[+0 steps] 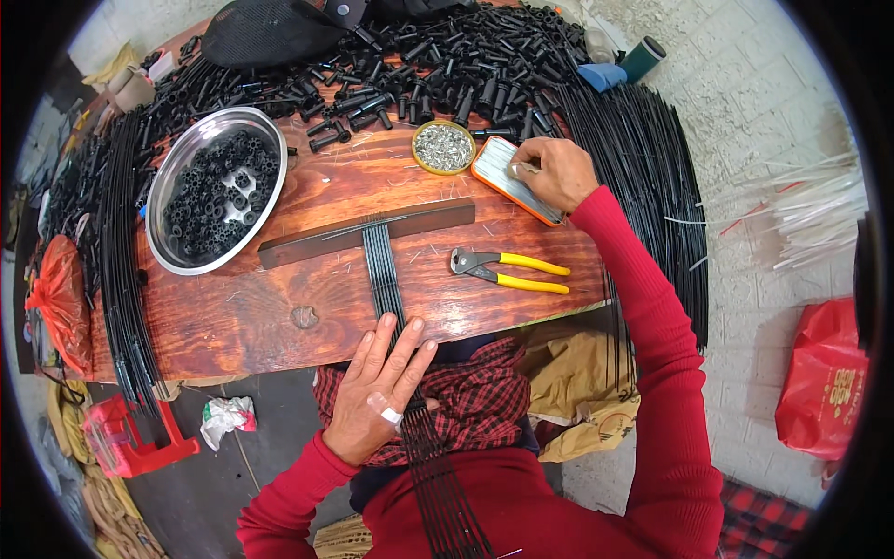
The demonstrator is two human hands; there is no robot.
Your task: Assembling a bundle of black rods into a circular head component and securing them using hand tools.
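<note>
So, my reddish wooden table [223,326] takes up most of the view, with a huge heap of black plastic parts [438,74] sprawled over its far side. A thick bundle of black rods [652,196] lies along the right edge, and a slimmer rod stack [126,242] runs down the left. What I'm working on is a flat strip of rods [384,270], going from my lap over the near edge, far tips resting on a dark bar [317,244]. Left of that there's a steel bowl [244,121] full of little black rings. My left hand [377,401] is flat on the strip, fingers long and straight. My right hand [559,172] is curled narrow over an orange-rimmed tin [515,199]; can't tell if it's pinching anything. Yellow-handled pliers [510,259] lie nearer me, and a small round dish [415,152] of silvery bits sits just left of the tin.
</note>
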